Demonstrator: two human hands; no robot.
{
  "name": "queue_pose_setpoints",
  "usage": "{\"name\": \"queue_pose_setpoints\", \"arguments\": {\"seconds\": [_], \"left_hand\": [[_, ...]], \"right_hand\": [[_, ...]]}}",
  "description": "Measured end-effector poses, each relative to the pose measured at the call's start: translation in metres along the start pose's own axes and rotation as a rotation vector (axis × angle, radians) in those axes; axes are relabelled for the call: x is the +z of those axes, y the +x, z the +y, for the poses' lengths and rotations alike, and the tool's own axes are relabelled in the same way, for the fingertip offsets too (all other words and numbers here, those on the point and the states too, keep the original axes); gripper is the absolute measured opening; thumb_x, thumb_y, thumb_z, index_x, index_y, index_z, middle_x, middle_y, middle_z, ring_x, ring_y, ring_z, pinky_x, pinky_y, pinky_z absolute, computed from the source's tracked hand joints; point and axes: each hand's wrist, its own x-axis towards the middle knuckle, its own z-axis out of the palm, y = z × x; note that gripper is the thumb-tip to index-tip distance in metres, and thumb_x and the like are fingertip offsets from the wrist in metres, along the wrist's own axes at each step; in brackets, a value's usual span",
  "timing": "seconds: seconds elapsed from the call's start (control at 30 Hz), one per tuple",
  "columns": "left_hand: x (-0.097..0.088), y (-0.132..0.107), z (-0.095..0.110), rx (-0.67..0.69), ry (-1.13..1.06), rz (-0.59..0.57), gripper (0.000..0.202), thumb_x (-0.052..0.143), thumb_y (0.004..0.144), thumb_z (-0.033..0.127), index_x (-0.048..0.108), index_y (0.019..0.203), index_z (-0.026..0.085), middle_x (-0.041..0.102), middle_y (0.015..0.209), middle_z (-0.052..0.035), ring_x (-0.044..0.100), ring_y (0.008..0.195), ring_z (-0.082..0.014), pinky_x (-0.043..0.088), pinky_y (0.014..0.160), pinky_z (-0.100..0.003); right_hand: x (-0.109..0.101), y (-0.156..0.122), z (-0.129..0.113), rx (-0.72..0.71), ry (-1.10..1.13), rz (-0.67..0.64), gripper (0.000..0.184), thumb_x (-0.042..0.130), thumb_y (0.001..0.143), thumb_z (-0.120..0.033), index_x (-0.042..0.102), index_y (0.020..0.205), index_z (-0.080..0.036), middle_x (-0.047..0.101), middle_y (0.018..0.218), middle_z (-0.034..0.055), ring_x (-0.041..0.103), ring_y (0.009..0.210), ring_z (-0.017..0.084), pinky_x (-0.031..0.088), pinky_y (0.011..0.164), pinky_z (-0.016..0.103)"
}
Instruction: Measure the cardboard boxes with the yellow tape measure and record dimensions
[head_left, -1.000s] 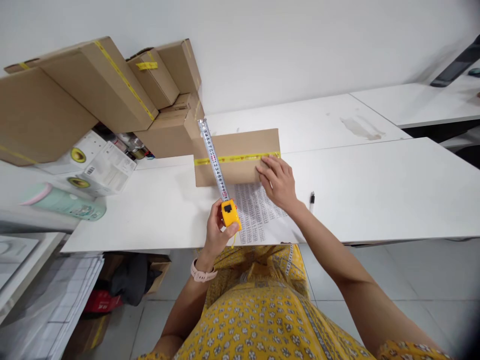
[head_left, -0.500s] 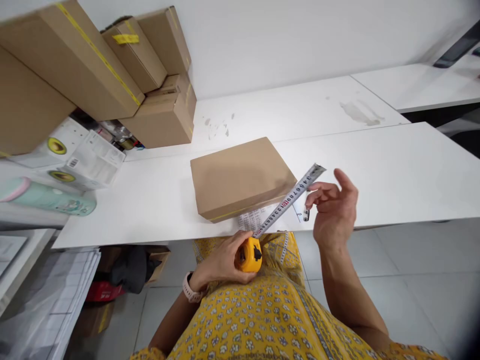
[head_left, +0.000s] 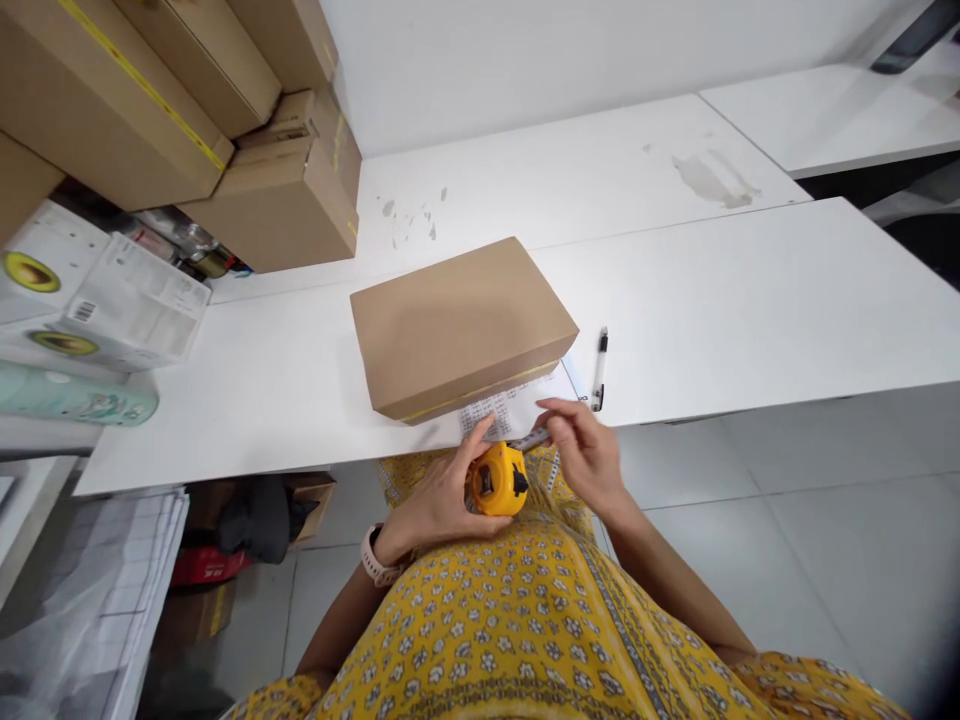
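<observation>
Nearest you is your yellow flowered garment (head_left: 510, 630), with a pale wristband (head_left: 377, 560) on your left wrist. Your left hand (head_left: 442, 500) has its grip clamped on the yellow tape measure (head_left: 499, 480), thumb and fingers around the case, held over your lap at the tabletop's near edge. A short stretch of its blade (head_left: 532, 438) runs out toward your right hand (head_left: 589, 460), whose fingers bend in at the end; they hide it, so you cannot tell whether that grip is clamped on it.

Just beyond, a printed sheet (head_left: 517, 408) lies on the tabletop (head_left: 712, 310), partly covered by the cardboard box (head_left: 457, 325), which sits at an angle with yellow tape along its near side. A pen (head_left: 601, 368) lies right of the sheet. Farther left are a mint bottle (head_left: 75, 395), white avocado-printed boxes (head_left: 142, 310) and, behind them, stacked cartons (head_left: 274, 210).
</observation>
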Motion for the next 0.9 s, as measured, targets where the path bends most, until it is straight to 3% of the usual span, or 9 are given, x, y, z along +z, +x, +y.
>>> {"name": "queue_pose_setpoints", "arguments": {"seconds": [0.07, 0.17, 0.23, 0.33, 0.4, 0.47, 0.67, 0.8, 0.9], "left_hand": [[0.0, 0.001, 0.008, 0.028, 0.039, 0.009, 0.122, 0.09, 0.071, 0.045, 0.015, 0.168, 0.034, 0.064, 0.144, -0.0136, 0.064, 0.129, -0.0378, 0.05, 0.11, -0.058], [-0.009, -0.001, 0.021, 0.168, 0.109, 0.114, 0.111, 0.087, 0.075, 0.045, 0.023, 0.165, 0.033, 0.06, 0.15, -0.0138, 0.064, 0.13, -0.0354, 0.054, 0.109, -0.052], [-0.021, -0.001, 0.028, 0.324, 0.168, 0.277, 0.1, 0.085, 0.078, 0.042, 0.031, 0.161, 0.03, 0.059, 0.149, -0.0143, 0.065, 0.129, -0.0335, 0.057, 0.106, -0.048], [-0.048, 0.006, 0.035, 0.507, 0.345, 0.596, 0.089, 0.082, 0.083, 0.035, 0.036, 0.159, 0.028, 0.063, 0.143, -0.0127, 0.066, 0.126, -0.0305, 0.059, 0.102, -0.044], [-0.067, 0.018, 0.037, 0.537, 0.502, 0.783, 0.084, 0.081, 0.084, 0.029, 0.04, 0.158, 0.029, 0.062, 0.143, -0.0121, 0.064, 0.128, -0.0304, 0.058, 0.104, -0.045], [-0.084, 0.033, 0.035, 0.526, 0.633, 0.885, 0.076, 0.08, 0.085, 0.025, 0.047, 0.154, 0.03, 0.057, 0.149, -0.0124, 0.06, 0.134, -0.032, 0.053, 0.109, -0.049], [-0.096, 0.065, 0.016, 0.426, 0.807, 0.777, 0.051, 0.066, 0.098, 0.035, 0.057, 0.148, 0.029, 0.042, 0.164, -0.014, 0.05, 0.144, -0.0367, 0.049, 0.112, -0.054], [-0.095, 0.07, 0.008, 0.42, 0.882, 0.641, 0.078, 0.074, 0.086, 0.064, 0.051, 0.153, 0.03, 0.043, 0.163, -0.016, 0.048, 0.144, -0.0423, 0.046, 0.113, -0.059], [-0.104, 0.082, 0.007, 0.409, 0.897, 0.582, 0.083, 0.075, 0.083, 0.069, 0.05, 0.153, 0.032, 0.046, 0.162, -0.0146, 0.047, 0.145, -0.0409, 0.046, 0.114, -0.058]], "right_hand": [[0.011, -0.011, 0.01, -0.159, -0.105, -0.032, 0.024, 0.053, 0.104, -0.034, 0.068, 0.121, -0.029, 0.072, 0.079, 0.0012, 0.066, 0.065, 0.017, 0.055, 0.059, 0.034], [0.019, -0.02, 0.032, -0.266, -0.239, 0.058, 0.027, 0.05, 0.104, -0.023, 0.066, 0.126, -0.025, 0.073, 0.085, 0.0038, 0.067, 0.076, 0.019, 0.056, 0.068, 0.035], [0.021, -0.023, 0.05, -0.279, -0.344, 0.106, 0.027, 0.051, 0.103, -0.02, 0.067, 0.125, -0.024, 0.076, 0.098, 0.0072, 0.069, 0.091, 0.022, 0.057, 0.08, 0.039], [0.021, -0.027, 0.077, -0.344, -0.537, 0.059, 0.028, 0.061, 0.1, -0.023, 0.067, 0.127, -0.022, 0.075, 0.123, 0.0111, 0.066, 0.12, 0.028, 0.053, 0.098, 0.045], [0.022, -0.03, 0.091, -0.387, -0.651, 0.009, 0.032, 0.065, 0.098, -0.026, 0.066, 0.13, -0.022, 0.072, 0.134, 0.0113, 0.062, 0.129, 0.029, 0.049, 0.102, 0.045], [0.024, -0.034, 0.1, -0.402, -0.712, -0.012, 0.034, 0.066, 0.098, -0.028, 0.066, 0.132, -0.023, 0.07, 0.139, 0.0103, 0.061, 0.132, 0.028, 0.047, 0.104, 0.044], [0.029, -0.038, 0.106, -0.37, -0.72, 0.014, 0.034, 0.064, 0.098, -0.029, 0.066, 0.132, -0.026, 0.071, 0.14, 0.0081, 0.062, 0.134, 0.025, 0.043, 0.108, 0.041], [0.033, -0.037, 0.106, -0.344, -0.713, 0.062, 0.03, 0.065, 0.096, -0.026, 0.07, 0.126, -0.029, 0.074, 0.135, 0.0052, 0.065, 0.129, 0.023, 0.041, 0.104, 0.039], [0.035, -0.036, 0.105, -0.363, -0.697, 0.104, 0.03, 0.066, 0.094, -0.021, 0.071, 0.122, -0.028, 0.076, 0.13, 0.0043, 0.068, 0.125, 0.022, 0.041, 0.1, 0.038]]}}
